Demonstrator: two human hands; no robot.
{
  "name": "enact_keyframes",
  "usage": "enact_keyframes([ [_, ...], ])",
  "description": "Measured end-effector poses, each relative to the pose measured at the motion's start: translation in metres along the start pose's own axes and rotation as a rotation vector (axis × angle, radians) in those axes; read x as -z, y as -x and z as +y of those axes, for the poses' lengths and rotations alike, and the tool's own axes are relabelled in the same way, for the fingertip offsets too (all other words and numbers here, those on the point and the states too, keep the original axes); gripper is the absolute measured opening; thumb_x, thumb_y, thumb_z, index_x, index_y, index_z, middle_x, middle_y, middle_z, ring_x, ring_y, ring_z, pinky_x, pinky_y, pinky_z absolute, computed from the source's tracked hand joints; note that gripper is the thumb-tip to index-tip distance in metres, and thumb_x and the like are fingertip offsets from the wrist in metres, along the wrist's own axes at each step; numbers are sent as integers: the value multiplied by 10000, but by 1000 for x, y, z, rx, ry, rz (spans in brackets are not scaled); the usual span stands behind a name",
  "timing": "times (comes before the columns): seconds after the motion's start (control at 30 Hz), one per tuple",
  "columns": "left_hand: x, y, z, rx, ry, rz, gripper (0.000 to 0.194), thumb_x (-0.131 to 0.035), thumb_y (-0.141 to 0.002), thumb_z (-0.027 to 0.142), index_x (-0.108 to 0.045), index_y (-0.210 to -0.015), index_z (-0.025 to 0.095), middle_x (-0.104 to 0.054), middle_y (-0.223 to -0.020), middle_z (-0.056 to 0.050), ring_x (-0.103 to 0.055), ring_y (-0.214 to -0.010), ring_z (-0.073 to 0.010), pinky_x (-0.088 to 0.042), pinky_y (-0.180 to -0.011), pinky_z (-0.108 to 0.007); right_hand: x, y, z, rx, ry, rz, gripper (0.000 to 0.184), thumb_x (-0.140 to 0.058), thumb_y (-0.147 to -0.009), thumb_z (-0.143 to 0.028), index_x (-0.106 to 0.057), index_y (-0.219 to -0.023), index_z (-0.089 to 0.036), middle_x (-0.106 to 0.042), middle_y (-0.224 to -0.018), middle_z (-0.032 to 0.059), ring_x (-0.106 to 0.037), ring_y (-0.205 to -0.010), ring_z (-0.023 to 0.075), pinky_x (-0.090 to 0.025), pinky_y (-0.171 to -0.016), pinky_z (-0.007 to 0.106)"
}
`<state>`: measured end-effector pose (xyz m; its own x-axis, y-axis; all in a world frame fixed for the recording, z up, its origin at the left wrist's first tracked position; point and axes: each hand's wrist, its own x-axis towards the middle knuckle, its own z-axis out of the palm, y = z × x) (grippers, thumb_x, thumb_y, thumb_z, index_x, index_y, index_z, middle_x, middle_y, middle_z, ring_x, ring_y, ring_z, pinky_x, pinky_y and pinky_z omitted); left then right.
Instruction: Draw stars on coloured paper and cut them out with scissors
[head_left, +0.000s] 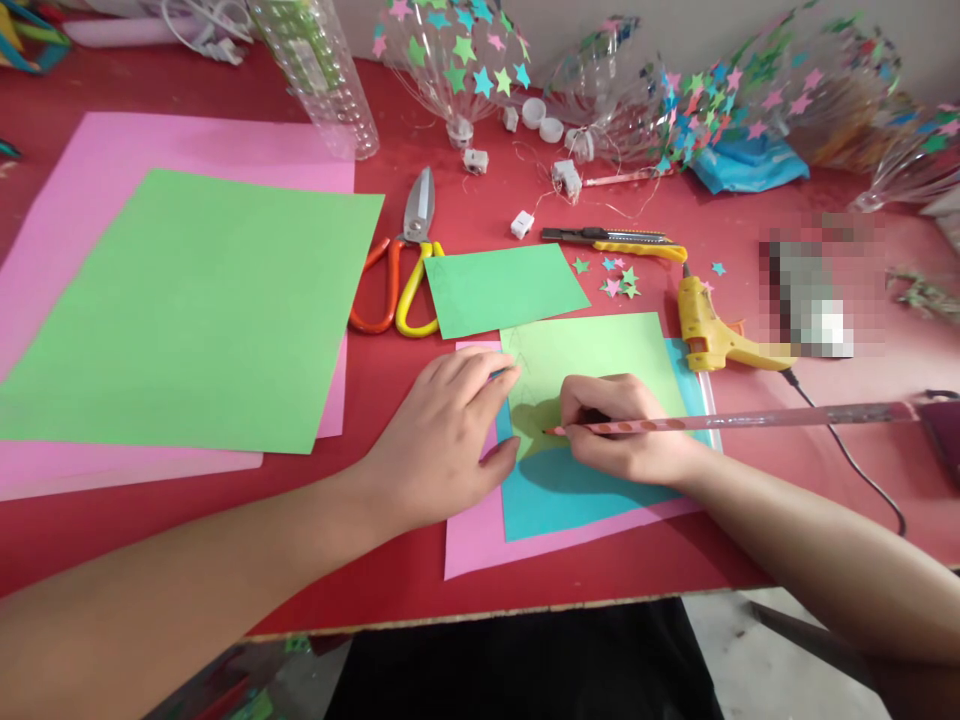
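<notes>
My right hand grips a long pink pencil, its tip low over a light green sheet. Faint pencil lines show near that sheet's upper left corner. My left hand lies at the left edge of the sheets, fingers stretched and thumb apart. Under the light green sheet are a blue sheet and a pink sheet. A darker green piece of paper sits just beyond, its left edge over the handle of the scissors.
Large green paper covers pink paper on the left. Beyond my hands lie a utility knife, small paper stars and a yellow glue gun with a trailing cord. Star-covered clear plastic shapes line the back.
</notes>
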<state>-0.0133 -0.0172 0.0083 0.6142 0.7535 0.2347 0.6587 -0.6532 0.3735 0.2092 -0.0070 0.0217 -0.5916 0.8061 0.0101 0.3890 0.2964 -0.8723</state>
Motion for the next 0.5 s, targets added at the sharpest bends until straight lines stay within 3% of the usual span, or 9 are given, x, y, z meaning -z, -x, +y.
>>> enact_keyframes([
  [0.27,0,0,0,2,5,4,426,-555,-868,254,-537,-1270,117,-579,-1270,-186,-530,-1218,-358,-463,-1014,-560,0,0,0,13,-13,-16,168,-484,-696,-80,-389,-663,-215,-427,-575,-59,-354,-509,75,-279,-470,205],
  [0.5,0,0,0,-3,-2,1,437,-551,-880,270,-555,-1262,57,-580,-1268,-208,-527,-1216,-368,-460,-1021,-555,-1,1,0,11,11,-1,157,-496,-726,-84,-415,-680,-210,-440,-580,-59,-372,-512,74,-306,-477,200],
])
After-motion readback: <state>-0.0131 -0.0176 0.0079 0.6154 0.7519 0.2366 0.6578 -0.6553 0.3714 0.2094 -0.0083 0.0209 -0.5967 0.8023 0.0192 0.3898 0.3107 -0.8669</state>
